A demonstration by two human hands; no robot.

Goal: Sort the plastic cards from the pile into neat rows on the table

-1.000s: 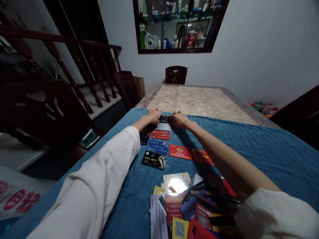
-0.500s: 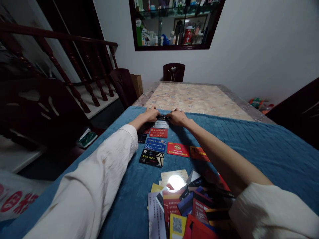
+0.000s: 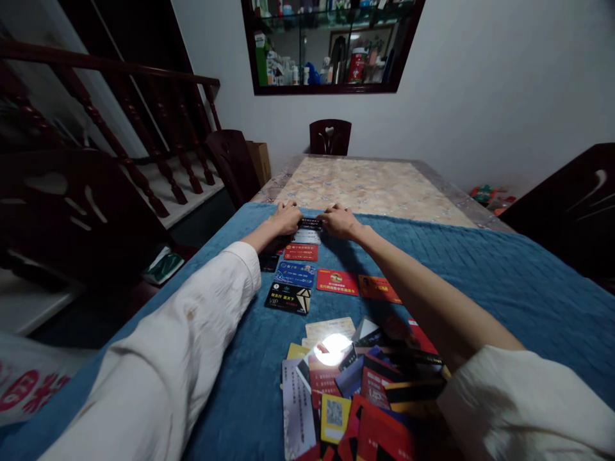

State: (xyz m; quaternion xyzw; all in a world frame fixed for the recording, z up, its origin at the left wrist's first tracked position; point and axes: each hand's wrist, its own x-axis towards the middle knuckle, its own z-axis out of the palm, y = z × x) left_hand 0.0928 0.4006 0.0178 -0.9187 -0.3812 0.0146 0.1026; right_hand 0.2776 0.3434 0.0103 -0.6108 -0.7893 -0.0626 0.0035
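Observation:
Both hands reach to the far end of a column of cards on a blue cloth (image 3: 408,256). At the left edge of a small black card (image 3: 310,224), my left hand (image 3: 287,219) has its fingers curled down. On the opposite edge, my right hand (image 3: 340,221) pinches at the same card. Below it in the column lie a pale silver card (image 3: 306,237), a red card (image 3: 301,252), a blue card (image 3: 295,274) and a black VIP card (image 3: 288,298). Fingertips are partly hidden.
A loose pile of mixed cards (image 3: 327,378) lies near me, under my right forearm. Two red cards, one the red-and-gold card (image 3: 337,282), lie right of the column. Chairs (image 3: 330,137) surround the table; a plastic bag (image 3: 29,384) is at the left.
The view has shifted slightly, so everything sits a little further left and up. Both hands stay at the black card, with only small finger movement.

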